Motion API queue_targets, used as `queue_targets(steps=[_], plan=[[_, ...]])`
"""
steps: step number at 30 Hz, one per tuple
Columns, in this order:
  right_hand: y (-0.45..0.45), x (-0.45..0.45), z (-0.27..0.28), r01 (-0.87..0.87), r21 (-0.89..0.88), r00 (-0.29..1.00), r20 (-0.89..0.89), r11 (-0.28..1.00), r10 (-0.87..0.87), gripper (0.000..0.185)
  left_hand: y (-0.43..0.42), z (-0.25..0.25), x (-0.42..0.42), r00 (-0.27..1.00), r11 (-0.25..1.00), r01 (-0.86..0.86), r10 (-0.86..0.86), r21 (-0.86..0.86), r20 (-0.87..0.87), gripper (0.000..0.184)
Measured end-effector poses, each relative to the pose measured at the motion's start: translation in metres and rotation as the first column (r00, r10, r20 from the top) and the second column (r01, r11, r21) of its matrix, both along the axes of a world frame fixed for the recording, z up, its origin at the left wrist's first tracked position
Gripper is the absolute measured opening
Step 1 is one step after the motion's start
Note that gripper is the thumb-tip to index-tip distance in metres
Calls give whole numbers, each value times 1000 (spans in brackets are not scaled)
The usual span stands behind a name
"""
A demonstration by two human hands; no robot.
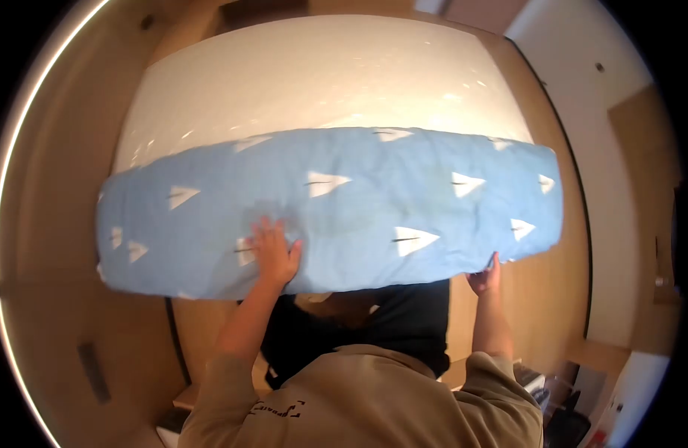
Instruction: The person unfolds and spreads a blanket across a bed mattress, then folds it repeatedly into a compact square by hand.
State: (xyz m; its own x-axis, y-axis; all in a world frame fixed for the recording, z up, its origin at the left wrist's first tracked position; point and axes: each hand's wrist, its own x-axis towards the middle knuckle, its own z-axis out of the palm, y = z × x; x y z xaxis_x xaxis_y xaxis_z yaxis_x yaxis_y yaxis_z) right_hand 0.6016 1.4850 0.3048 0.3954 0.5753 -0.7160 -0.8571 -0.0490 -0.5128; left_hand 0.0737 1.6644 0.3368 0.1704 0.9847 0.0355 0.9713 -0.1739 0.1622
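A blue bedsheet (374, 209) printed with white paper planes covers the near part of a pale mattress (314, 75), its edges curving down at both sides. My left hand (273, 250) lies flat on the sheet, left of centre, fingers spread and holding nothing. At the near edge on the right, my right hand (486, 278) is closed on the sheet's border, thumb on top. The fingers of that hand are mostly hidden beneath the edge.
Beyond the sheet, the mattress surface is shiny, like plastic film. Wooden flooring (557, 299) runs along the right side, with a white wall (605, 276) past it. On the left a bright light strip (16, 134) curves along the wall. Dark items (568, 425) stand behind at lower right.
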Motion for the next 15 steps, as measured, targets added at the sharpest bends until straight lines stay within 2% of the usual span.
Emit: queue_targets(steps=[1, 2, 4, 7, 10, 12, 14, 15], plan=[[-3, 24, -9, -11, -35, 1000, -14, 999, 10, 86, 0, -3, 21, 992, 993, -93, 85, -76, -94, 73], [-4, 43, -12, -52, 12, 993, -104, 999, 54, 91, 0, -9, 39, 967, 971, -193, 164, -140, -196, 74], [0, 72, -8, 38, 13, 997, -69, 999, -37, 83, 2, -29, 43, 954, 967, -230, 202, -108, -221, 78], [4, 121, -16, -72, 91, 995, 75, 993, 65, 84, 0, -21, 52, 925, 968, -234, 191, -96, -327, 79], [4, 173, -42, 207, -10, 909, 372, 978, -189, 82, -1, -25, 54, 906, 971, -231, 191, -64, -378, 78], [8, 198, -36, 389, -4, 729, 612, 921, -305, 80, 0, -28, 56, 887, 966, -248, 194, -77, -419, 76], [9, 237, -21, 520, -108, 730, 572, 848, -374, 72, -1, -30, 61, 858, 949, -298, 221, -98, -463, 72], [6, 271, -37, 454, -3, 816, 402, 891, -415, 67, -2, -32, 64, 844, 939, -327, 239, -108, -480, 70]])
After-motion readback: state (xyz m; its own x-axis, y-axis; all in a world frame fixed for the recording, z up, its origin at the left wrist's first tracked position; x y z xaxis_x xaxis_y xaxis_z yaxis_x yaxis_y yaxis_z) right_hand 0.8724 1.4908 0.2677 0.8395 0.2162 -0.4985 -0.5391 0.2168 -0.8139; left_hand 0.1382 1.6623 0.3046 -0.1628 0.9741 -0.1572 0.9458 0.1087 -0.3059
